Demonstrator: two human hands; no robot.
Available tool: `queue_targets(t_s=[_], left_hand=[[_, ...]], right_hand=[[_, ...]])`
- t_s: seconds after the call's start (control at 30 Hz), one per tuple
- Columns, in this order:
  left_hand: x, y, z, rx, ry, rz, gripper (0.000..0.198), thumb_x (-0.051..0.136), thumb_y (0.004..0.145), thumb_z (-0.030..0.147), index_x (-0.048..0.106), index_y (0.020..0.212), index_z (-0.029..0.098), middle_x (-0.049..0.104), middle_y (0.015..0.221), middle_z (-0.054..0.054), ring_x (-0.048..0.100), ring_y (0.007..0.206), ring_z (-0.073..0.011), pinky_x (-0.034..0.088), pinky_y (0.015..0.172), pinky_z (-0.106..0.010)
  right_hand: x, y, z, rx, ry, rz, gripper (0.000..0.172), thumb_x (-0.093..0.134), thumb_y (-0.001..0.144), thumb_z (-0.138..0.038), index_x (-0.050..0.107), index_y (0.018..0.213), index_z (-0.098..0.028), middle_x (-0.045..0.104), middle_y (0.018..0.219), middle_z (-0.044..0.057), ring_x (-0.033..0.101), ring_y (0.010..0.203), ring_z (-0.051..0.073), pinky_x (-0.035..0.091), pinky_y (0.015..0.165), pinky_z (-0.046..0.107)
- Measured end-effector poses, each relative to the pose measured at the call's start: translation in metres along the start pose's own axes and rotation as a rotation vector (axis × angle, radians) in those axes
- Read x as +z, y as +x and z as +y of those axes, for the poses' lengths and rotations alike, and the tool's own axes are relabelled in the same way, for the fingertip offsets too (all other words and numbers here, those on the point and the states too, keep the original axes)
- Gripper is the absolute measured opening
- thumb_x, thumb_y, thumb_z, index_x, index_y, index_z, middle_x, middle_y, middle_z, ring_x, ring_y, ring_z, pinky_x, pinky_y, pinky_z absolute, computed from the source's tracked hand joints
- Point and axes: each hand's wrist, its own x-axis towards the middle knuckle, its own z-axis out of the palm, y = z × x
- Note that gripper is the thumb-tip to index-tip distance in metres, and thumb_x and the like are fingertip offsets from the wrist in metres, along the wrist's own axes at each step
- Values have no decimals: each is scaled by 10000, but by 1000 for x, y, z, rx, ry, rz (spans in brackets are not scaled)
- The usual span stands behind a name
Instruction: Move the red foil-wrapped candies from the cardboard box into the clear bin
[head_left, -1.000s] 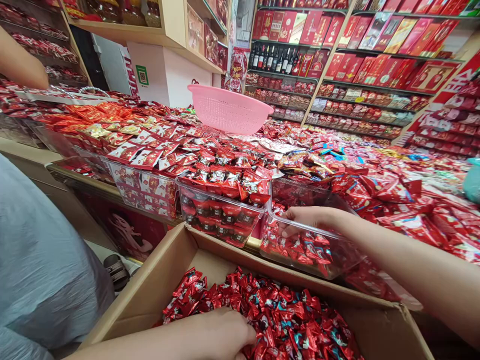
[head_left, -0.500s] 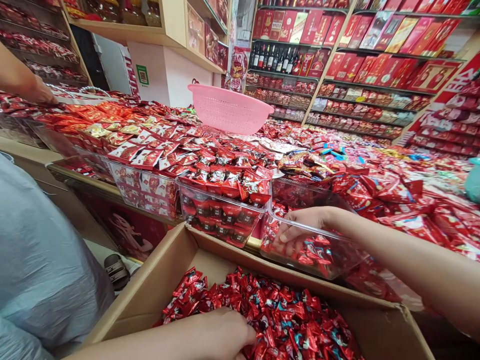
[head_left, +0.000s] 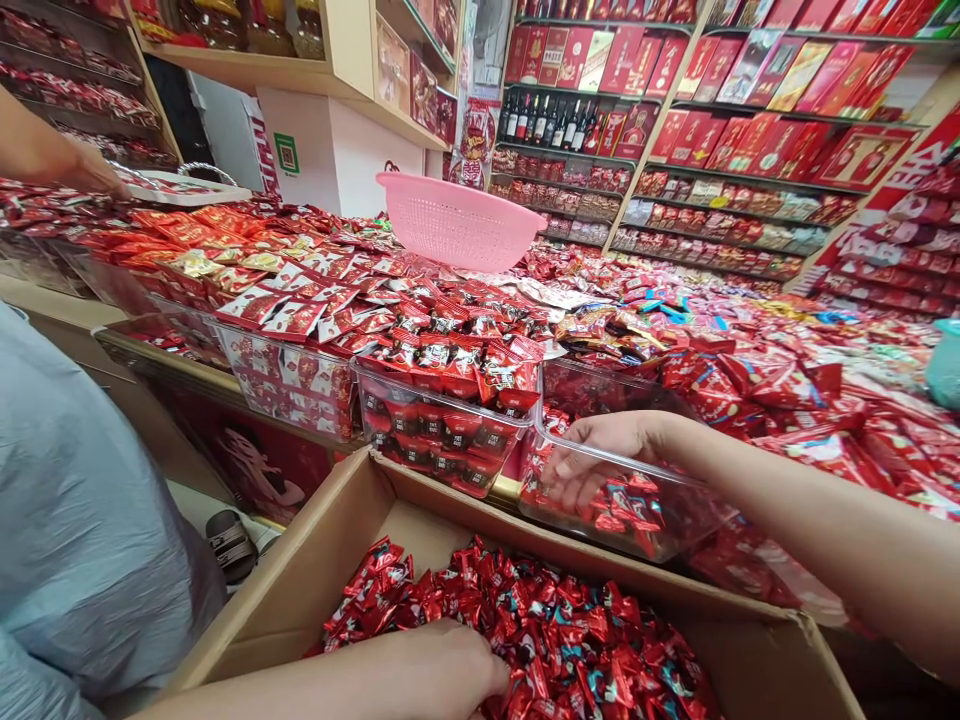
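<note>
My left hand [head_left: 457, 660] reaches down into a cardboard box [head_left: 300, 560], its fingers curled in among many small red foil-wrapped candies [head_left: 570, 620]. Its fingertips are hidden, and I cannot make out what lies inside them. Over the far side of the box, my right hand [head_left: 592, 465] dips into a clear plastic bin [head_left: 675, 520]. Through its wall I see the fingers bent loosely and slightly apart, close to red wrapped candies [head_left: 630, 505] at the bottom.
Next to that bin stands another clear bin [head_left: 450, 440] stacked with dark-and-red packets. A pink basket [head_left: 465, 220] rests on the candy display behind. At left a person's hand [head_left: 94, 170] is by a white tray [head_left: 180, 190]; grey clothing [head_left: 97, 520] is close to the box.
In the bin, my right hand's fingers have loosened and show a little more. My left hand has barely moved. The white tray at far left has come up into clearer view beside the other person's hand.
</note>
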Motion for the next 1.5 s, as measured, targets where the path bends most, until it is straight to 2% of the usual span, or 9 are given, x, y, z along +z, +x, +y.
queue_targets(t_s=[0.13,0.6,0.73,0.87,1.03,1.17,1.3,1.43,1.5], left_hand=[[0,0,0,-9,13,-9,184,538,661,293,608,821,236,630,768,-27,578,707,-210,454,599,-277],[-3,0,2,-69,60,11,198,519,685,280,605,846,201,604,796,-83,568,724,-264,467,604,-347],[6,10,-11,-96,110,258,355,553,665,223,523,1017,180,492,1047,-125,452,977,-291,407,784,-396],[16,19,-25,-108,125,75,200,569,622,143,609,811,194,597,790,-76,551,761,-255,452,646,-339],[17,18,-28,-134,110,25,144,546,632,151,614,751,194,599,708,-60,560,680,-237,446,588,-316],[22,14,-22,-75,87,-9,372,618,591,291,571,951,208,540,965,-112,499,883,-313,424,692,-398],[30,16,-13,-128,44,-34,372,632,528,171,593,897,195,525,960,-137,489,864,-355,410,671,-447],[17,17,-12,-164,-58,33,287,599,485,90,605,750,199,565,715,-66,528,724,-316,407,628,-420],[2,16,-14,-175,-155,117,250,582,523,118,589,755,211,560,688,-34,531,703,-275,406,615,-375]], right_hand=[[-9,9,6,-138,-70,298,182,598,657,-292,596,772,-151,639,665,-11,577,581,84,461,602,190],[-7,3,5,-78,-301,231,317,584,648,-365,611,883,-153,640,707,21,567,589,121,442,523,215],[-18,-2,-1,-145,-425,493,281,572,661,-333,612,879,-161,643,764,26,561,619,127,442,552,230],[-7,-30,-19,-263,-575,846,262,560,674,-312,601,878,-152,638,767,34,563,654,129,448,593,237],[60,-83,-25,-569,-601,1138,217,524,715,-337,592,851,-183,626,708,20,559,619,119,442,560,230],[124,-79,15,-573,-608,990,136,488,750,-270,593,822,-223,618,743,0,550,662,110,435,597,214],[166,-19,87,-288,-571,622,190,496,720,-249,597,880,-226,606,827,14,542,762,147,428,701,254],[184,44,150,-65,-582,596,670,696,473,-311,491,1097,-179,492,1071,105,474,954,254,382,811,319],[185,59,164,-82,-609,628,568,698,451,-275,539,991,-194,513,1009,90,492,894,252,396,755,317]])
